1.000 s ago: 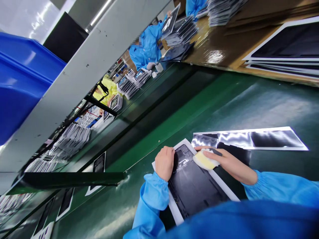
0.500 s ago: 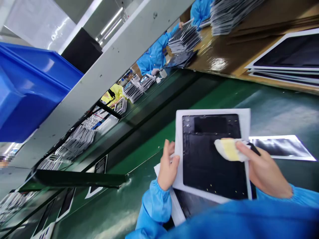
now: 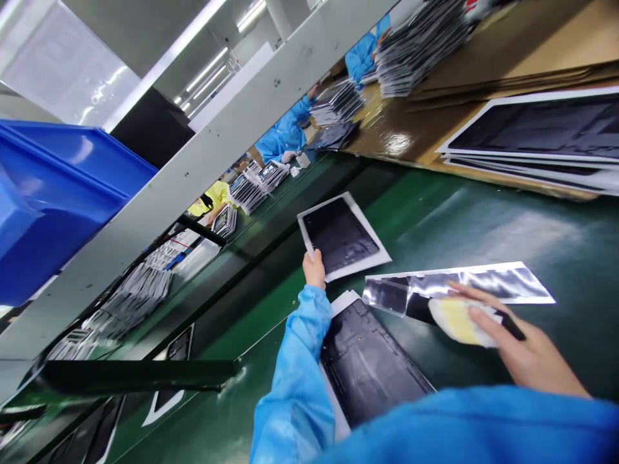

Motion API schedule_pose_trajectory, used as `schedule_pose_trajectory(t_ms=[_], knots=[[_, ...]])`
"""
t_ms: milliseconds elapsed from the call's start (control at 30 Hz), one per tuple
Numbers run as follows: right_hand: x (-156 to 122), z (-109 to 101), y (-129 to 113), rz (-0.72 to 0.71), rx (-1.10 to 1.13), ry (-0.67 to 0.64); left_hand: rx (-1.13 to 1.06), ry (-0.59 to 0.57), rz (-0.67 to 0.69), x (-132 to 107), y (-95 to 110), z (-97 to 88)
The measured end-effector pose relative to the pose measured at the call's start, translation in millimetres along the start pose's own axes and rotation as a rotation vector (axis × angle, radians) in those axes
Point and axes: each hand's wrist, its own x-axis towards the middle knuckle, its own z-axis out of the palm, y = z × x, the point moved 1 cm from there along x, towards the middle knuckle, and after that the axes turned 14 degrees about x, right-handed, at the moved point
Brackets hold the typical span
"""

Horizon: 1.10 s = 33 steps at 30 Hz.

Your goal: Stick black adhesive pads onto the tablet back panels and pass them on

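Observation:
My left hand (image 3: 314, 269) grips the near edge of a black panel with a white border (image 3: 341, 235), held out over the green surface. In my right hand (image 3: 522, 345) is a folded white and yellow cloth pad (image 3: 459, 320), together with a dark stick-like piece whose kind I cannot make out. Under the cloth and fingers lies a long shiny film strip (image 3: 474, 283) with a white edge. Close to my body, a second black panel (image 3: 372, 361) with moulded details rests on a white sheet, partly covered by my blue sleeve.
A stack of white-bordered black panels (image 3: 536, 129) lies on the cardboard-covered bench (image 3: 387, 129) at right. A grey beam (image 3: 193, 161) crosses overhead, with a blue bin (image 3: 62, 206) behind it. Co-workers in blue (image 3: 285, 132) and yellow (image 3: 215, 196) sit among stacked panels further along.
My left hand has carried the panel forward and away from me, turning it. My right hand with the cloth has come off that panel and down to the film strip. The lower panel is uncovered.

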Motion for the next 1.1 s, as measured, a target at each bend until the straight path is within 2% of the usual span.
schedule_pose_trajectory(t_ms=[100,200,300,367,433,467,533,567,633,700,867,1000,1100], knots=[[-11,-14,17,-0.013,-0.18,0.001,0.009,0.02,-0.041,27,-3,18.7],[-17,-26,25,-0.038,-0.245,0.035,0.044,-0.006,-0.025,37,-5,24.0],[-18,-36,30,-0.067,-0.329,0.035,0.112,-0.012,0.061,29,-3,17.4],[-16,-42,36,-0.109,-0.397,0.012,0.149,-0.029,0.145,8,1,13.1],[-15,-47,45,-0.178,-0.466,-0.03,0.191,-0.13,0.296,-25,6,13.4],[-14,-49,49,-0.214,-0.498,-0.052,0.216,-0.222,0.411,-44,9,15.5],[-14,-52,56,-0.275,-0.558,-0.091,0.429,-0.452,0.877,-85,12,22.6],[-13,-53,58,-0.3,-0.588,-0.103,0.525,-0.508,1.011,-102,12,26.0],[-13,-56,60,-0.351,-0.641,-0.122,0.68,-0.578,1.143,-125,10,32.2],[-14,-57,61,-0.408,-0.677,-0.161,0.762,-0.608,1.153,-133,8,36.6],[-16,-49,67,-0.496,-0.699,-0.319,0.768,-0.617,1.144,-130,8,38.1],[-17,-37,76,-0.442,-0.703,-0.456,0.733,-0.57,1.171,-135,9,35.6],[-15,-28,73,-0.405,-0.665,-0.561,0.732,-0.567,1.19,-142,10,36.2]])
